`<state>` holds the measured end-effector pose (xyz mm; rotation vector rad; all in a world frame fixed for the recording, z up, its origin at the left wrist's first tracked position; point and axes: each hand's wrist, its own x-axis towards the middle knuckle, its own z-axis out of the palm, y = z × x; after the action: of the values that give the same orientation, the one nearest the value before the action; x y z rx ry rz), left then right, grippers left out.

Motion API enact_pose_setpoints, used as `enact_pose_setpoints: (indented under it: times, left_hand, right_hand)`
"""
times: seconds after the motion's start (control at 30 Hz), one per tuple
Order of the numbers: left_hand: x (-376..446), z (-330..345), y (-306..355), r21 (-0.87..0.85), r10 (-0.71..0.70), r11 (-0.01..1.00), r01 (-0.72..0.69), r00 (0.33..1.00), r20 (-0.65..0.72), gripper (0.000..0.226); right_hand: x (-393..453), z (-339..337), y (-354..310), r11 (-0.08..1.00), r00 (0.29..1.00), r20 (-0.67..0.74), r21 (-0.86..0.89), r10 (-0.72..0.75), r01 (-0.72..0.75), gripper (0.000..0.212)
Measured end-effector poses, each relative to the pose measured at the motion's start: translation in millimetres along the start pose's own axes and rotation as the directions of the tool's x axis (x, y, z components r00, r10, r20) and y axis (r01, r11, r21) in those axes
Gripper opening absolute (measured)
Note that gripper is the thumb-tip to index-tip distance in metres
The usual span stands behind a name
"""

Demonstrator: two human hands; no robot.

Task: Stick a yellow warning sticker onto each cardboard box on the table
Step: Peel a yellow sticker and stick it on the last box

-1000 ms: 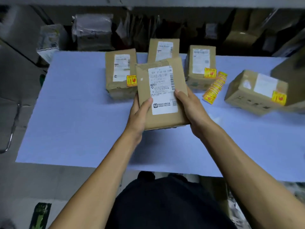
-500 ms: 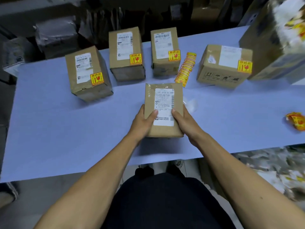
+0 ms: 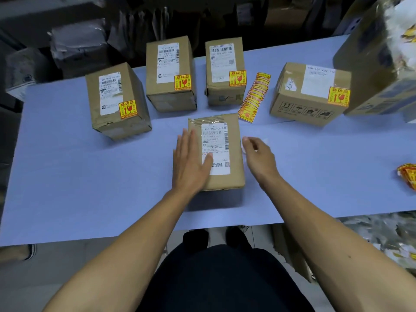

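Observation:
A flat cardboard box (image 3: 234,176) with a white shipping label and no yellow sticker lies on the blue table (image 3: 67,176) in front of me. My left hand (image 3: 190,161) rests flat and open on its left half. My right hand (image 3: 258,154) hovers just right of the box, fingers loosely apart, holding nothing. Behind stand several boxes, each with a yellow sticker: a left box (image 3: 117,100), a middle box (image 3: 170,73), a third box (image 3: 225,68) and a right box (image 3: 310,93). A strip of yellow stickers (image 3: 254,97) lies between the last two.
A large box (image 3: 378,52) rises at the far right edge of the table. Crumpled yellow stickers (image 3: 408,176) lie at the right edge. Dark shelves with wrapped parcels (image 3: 78,43) stand behind the table. Paper scraps (image 3: 382,233) litter the floor to the right.
The box went from held up in both hands to lying on the table. Both hands let go; the left now lies flat on it, the right has drawn off to its side.

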<state>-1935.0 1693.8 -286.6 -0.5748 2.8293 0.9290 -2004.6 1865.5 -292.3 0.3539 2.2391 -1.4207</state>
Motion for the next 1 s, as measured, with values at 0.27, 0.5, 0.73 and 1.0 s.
enact_pose_setpoints:
  times: [0.27,0.5,0.73,1.0]
  left_hand:
    - [35,9,4,0.378,0.221,0.888,-0.263,0.964,0.150,0.074]
    - [36,12,2,0.375,0.218,0.892,-0.252,0.967,0.133,0.073]
    - [35,11,4,0.347,0.213,0.906,-0.244,0.969,0.125,0.072]
    - [34,10,5,0.328,0.203,0.914,-0.237,0.970,0.135,0.072]
  right_hand:
    - [70,-5,-15,0.940,0.988,-0.127,-0.338,-0.084,0.036,0.038]
    - [116,15,-28,0.943,0.969,-0.240,-0.302,0.067,-0.140,0.060]
    - [132,26,-33,0.921,0.907,-0.352,-0.220,0.232,-0.321,0.066]
    - [131,27,-31,0.937,0.905,-0.372,-0.192,0.206,-0.292,0.052]
